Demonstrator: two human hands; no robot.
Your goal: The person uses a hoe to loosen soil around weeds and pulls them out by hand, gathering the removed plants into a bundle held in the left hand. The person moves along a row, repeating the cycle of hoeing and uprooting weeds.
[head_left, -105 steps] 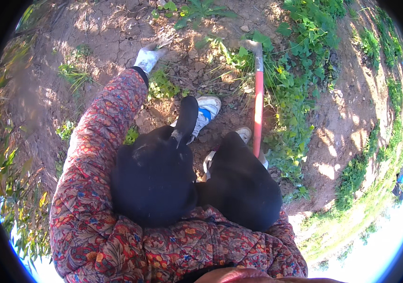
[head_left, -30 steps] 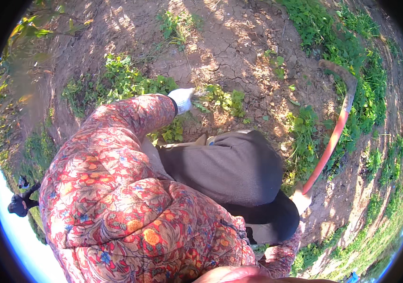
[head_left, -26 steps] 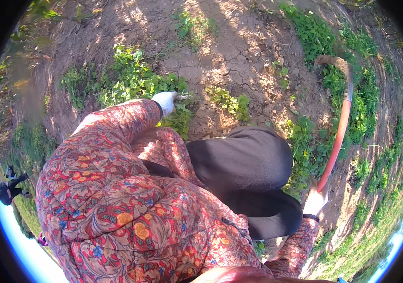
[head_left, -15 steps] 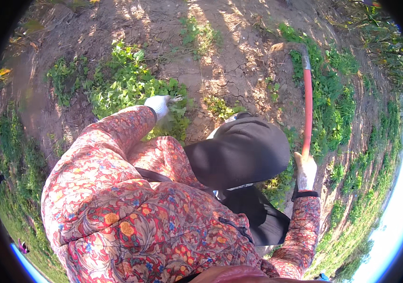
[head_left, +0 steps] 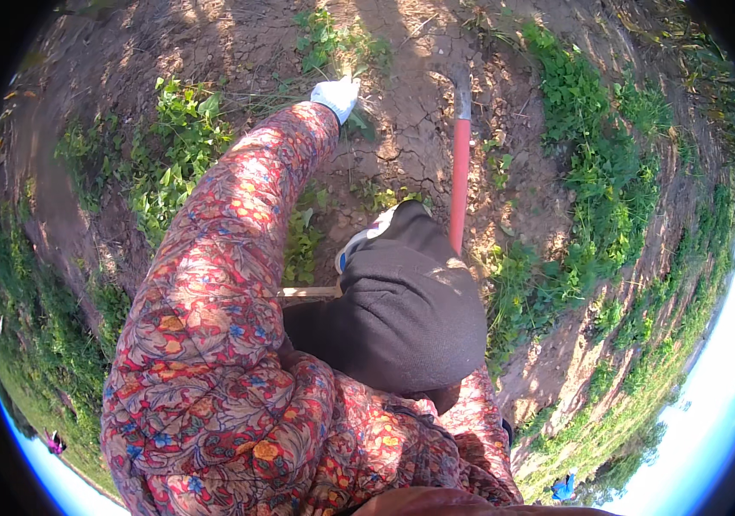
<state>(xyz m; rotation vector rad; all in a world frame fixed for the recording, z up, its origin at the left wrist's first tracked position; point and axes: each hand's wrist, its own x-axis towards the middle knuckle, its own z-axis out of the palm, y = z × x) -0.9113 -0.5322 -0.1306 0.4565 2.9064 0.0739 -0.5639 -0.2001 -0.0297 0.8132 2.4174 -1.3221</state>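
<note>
My left hand, in a white glove, reaches forward to a clump of green weeds on the cracked soil. Its fingers look closed round weed stems, though the tips are partly hidden among leaves. Long thin grass stems lie to the left of the glove. A hoe with a red handle stands to the right of that hand, its metal head near the ground. The lower handle passes behind my raised knee in dark trousers. That knee hides my right hand; only part of its floral sleeve shows.
Leafy green plants grow left of my arm, and a thick row of vines runs along the right. A pale stick shows beside my knee. My shoe rests on the soil. Far off at lower right is a blue shape.
My left hand has moved forward and right, from the leafy plants to the farther weed clump. The hoe has shifted left, and my right hand has gone out of sight behind the knee.
</note>
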